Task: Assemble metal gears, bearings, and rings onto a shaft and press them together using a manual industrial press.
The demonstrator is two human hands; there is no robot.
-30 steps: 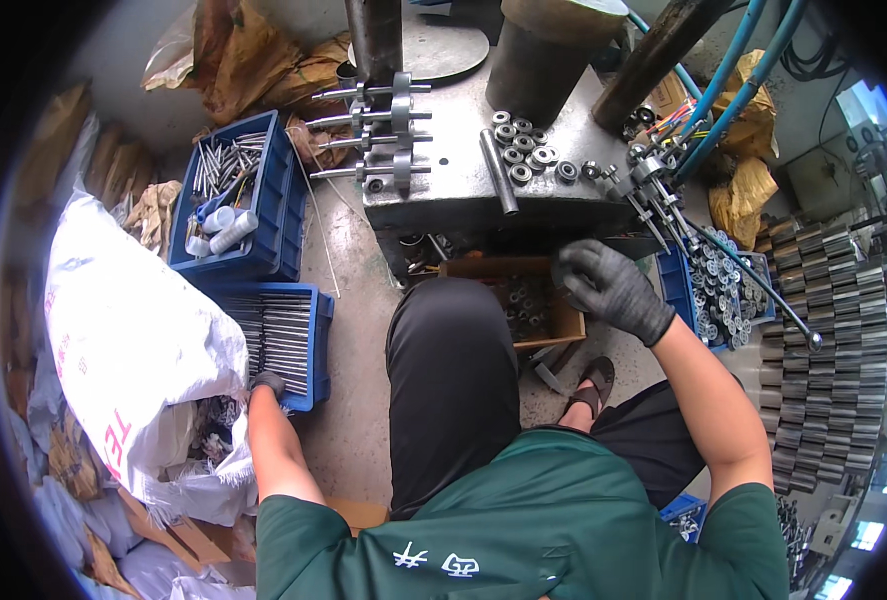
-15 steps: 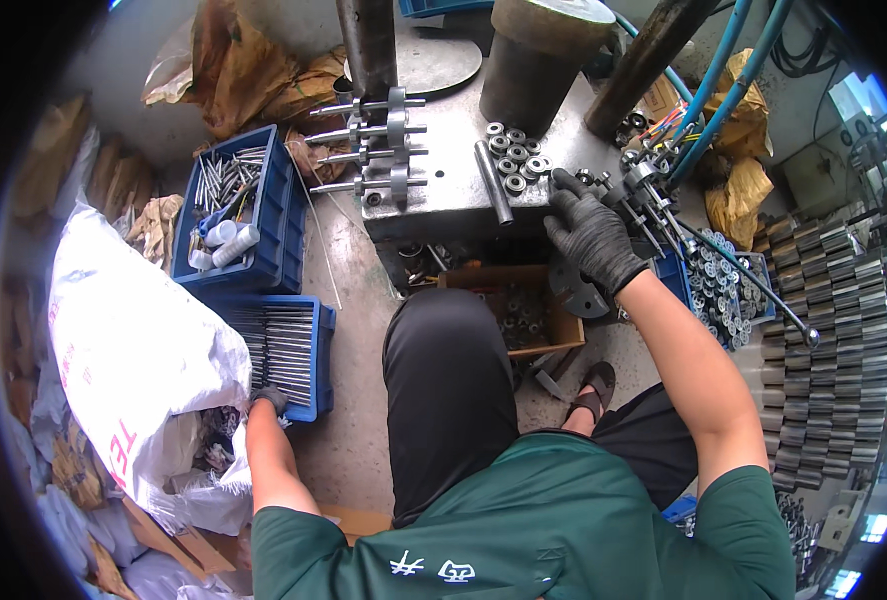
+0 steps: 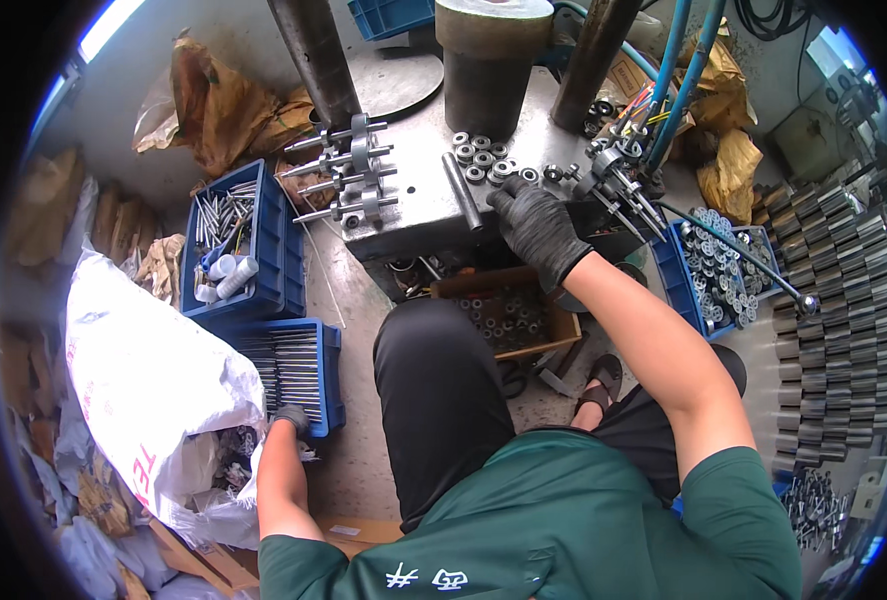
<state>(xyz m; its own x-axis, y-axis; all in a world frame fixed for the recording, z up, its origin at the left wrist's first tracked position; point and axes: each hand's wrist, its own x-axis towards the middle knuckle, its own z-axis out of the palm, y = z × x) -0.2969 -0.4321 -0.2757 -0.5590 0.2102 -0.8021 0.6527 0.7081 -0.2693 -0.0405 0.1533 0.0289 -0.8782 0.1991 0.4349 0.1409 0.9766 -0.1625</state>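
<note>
My right hand (image 3: 541,232), in a dark grey glove, reaches over the front edge of the metal press table (image 3: 418,215). Its fingers are curled together at the near side of a cluster of small ring bearings (image 3: 481,159); whatever is between them is hidden. Just left of them lies a smooth steel bar (image 3: 461,192). Down at the left, my gloved left hand (image 3: 291,419) is at the near end of a blue bin (image 3: 331,385) holding rows of thin metal shafts (image 3: 288,365); its fingers are mostly hidden. Several shafts with thick collars (image 3: 361,160) lie at the table's left edge.
A thick steel cylinder (image 3: 491,80) stands on the table between two columns. Collared shafts (image 3: 618,175) and blue hoses (image 3: 698,75) are at right, above a bin of metal discs (image 3: 718,265). A white sack (image 3: 153,350) leans by my left arm. Stacked metal cylinders (image 3: 838,340) line the right.
My right hand has moved left, from the right-hand end of the bearings to their near side. My left hand stays by the shaft bin. The whole view has shifted and tilted a little.
</note>
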